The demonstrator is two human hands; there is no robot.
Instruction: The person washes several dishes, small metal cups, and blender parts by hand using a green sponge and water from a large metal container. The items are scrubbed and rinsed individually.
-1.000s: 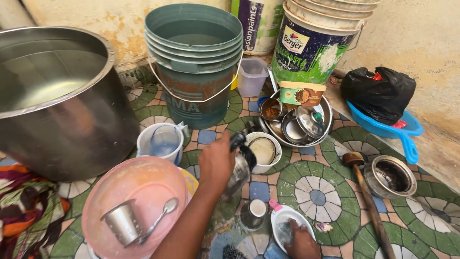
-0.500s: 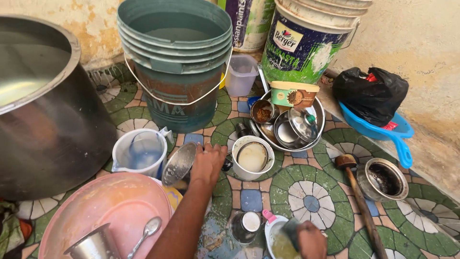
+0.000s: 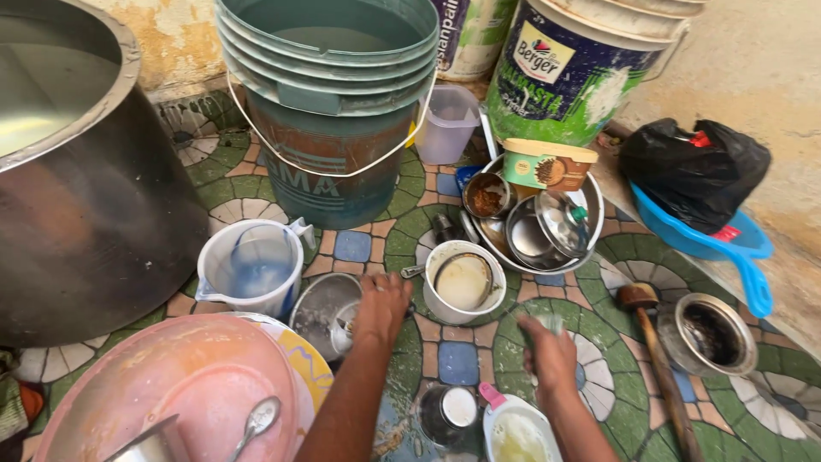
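Note:
My left hand (image 3: pixel 380 304) grips the rim of a small steel bowl (image 3: pixel 321 304) on the tiled floor, beside a clear plastic jug (image 3: pixel 252 265). My right hand (image 3: pixel 547 359) hovers just right of a white cup (image 3: pixel 462 282) of pale liquid. Its fingers are closed around a small pale scrub pad (image 3: pixel 550 323). Below the right wrist lies a white dish (image 3: pixel 513 432) of soapy paste with a pink handle. A small steel cup (image 3: pixel 449 412) stands between my forearms.
A big steel pot (image 3: pixel 77 180) fills the left. Stacked green buckets (image 3: pixel 329 103) and a paint bucket (image 3: pixel 573 73) stand behind. A steel basin (image 3: pixel 590 210) holds dirty dishes. A pink plate (image 3: pixel 171 393) with a spoon (image 3: pixel 256 419) lies front left. A wooden-handled tool (image 3: pixel 654 359), steel bowl (image 3: pixel 710 334) and black bag (image 3: pixel 693 167) sit right.
My left hand has brought the steel bowl down and left toward the jug. My right hand has lifted out of the white dish and moved up toward the white cup.

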